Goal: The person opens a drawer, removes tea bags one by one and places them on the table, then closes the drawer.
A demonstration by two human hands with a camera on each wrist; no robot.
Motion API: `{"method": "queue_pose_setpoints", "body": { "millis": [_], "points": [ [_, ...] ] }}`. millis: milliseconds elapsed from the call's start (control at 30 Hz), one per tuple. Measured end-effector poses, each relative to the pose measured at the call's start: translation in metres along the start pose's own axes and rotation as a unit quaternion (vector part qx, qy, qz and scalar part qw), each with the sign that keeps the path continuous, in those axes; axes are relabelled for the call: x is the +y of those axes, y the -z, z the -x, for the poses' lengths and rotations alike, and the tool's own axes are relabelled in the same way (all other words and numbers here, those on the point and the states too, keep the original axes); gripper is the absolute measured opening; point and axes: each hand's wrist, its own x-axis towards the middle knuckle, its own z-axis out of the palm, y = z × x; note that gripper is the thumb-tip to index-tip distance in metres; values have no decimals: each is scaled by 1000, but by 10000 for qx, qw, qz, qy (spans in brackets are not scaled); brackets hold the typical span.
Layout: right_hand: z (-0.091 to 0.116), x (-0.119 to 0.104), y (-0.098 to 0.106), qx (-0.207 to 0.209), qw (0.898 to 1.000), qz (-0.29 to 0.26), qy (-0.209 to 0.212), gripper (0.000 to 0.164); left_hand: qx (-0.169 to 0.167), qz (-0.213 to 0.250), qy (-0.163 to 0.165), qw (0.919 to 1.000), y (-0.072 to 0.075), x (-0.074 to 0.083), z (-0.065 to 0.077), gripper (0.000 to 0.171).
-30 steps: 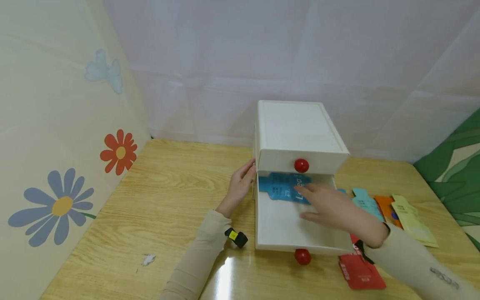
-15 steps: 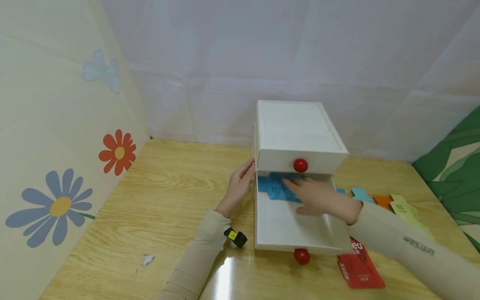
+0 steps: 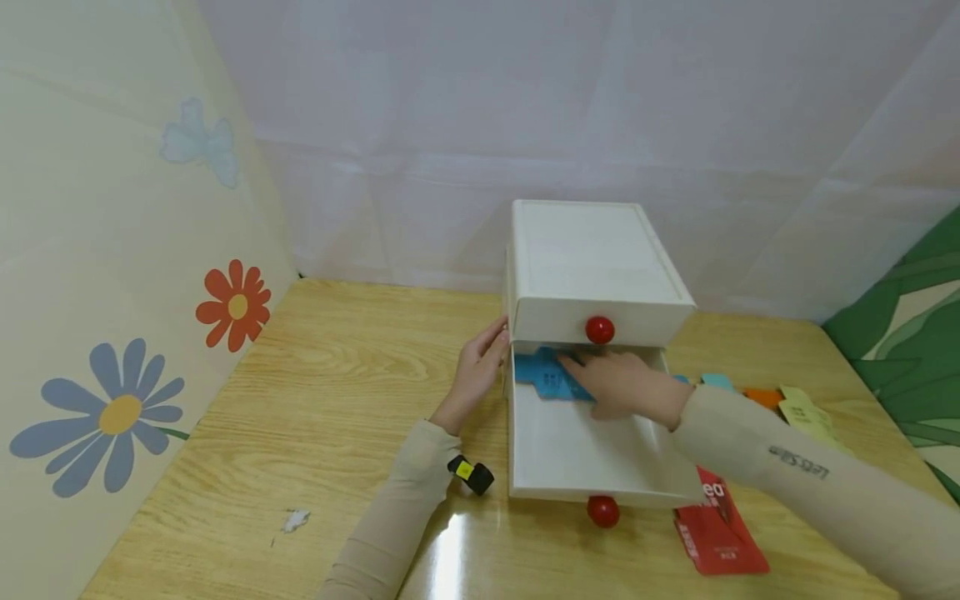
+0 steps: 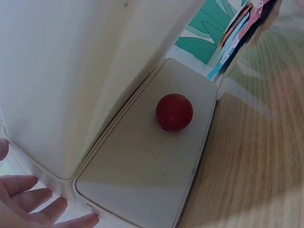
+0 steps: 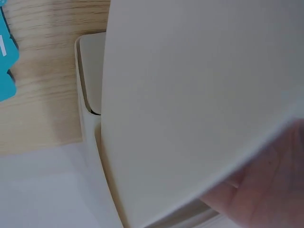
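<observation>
A white drawer unit (image 3: 600, 250) with red knobs stands on the table. Below its closed top drawer, another drawer (image 3: 577, 454) is pulled out. Inside that drawer lies a flat blue pouch (image 3: 552, 375), partly covered by my right hand (image 3: 630, 385), which reaches in with its index finger stretched out on the pouch. In the right wrist view the drawer's wall hides most of the right hand (image 5: 261, 185). My left hand (image 3: 477, 367) rests with extended fingers against the unit's left side. The left wrist view shows its fingertips (image 4: 57, 204) along the unit's edge.
Red pouches (image 3: 723, 537) lie right of the open drawer. Behind my right sleeve are a yellow pouch (image 3: 806, 412), an orange one (image 3: 765, 397) and a light-blue one (image 3: 717, 382). Under the open drawer, the left wrist view shows a closed drawer with a red knob (image 4: 174, 112).
My right hand has moved left and deeper into the open drawer, covering more of the blue pouch. The left hand stays at the unit's side.
</observation>
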Motion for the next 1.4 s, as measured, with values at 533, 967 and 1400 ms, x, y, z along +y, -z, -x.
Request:
{"method": "queue_pose_setpoints", "body": {
  "millis": [533, 967, 1400],
  "points": [
    [7, -5, 0, -4, 9999, -63, 112, 60, -22, 49, -37, 10000, 0, -3, -1, 37],
    [17, -10, 3, 437, 9980, -454, 76, 18, -12, 6, 22, 10000, -1, -2, -1, 38],
    [38, -14, 10, 903, 9919, -885, -146, 10, 0, 10, 113, 9999, -1, -1, -1, 38]
  ]
}}
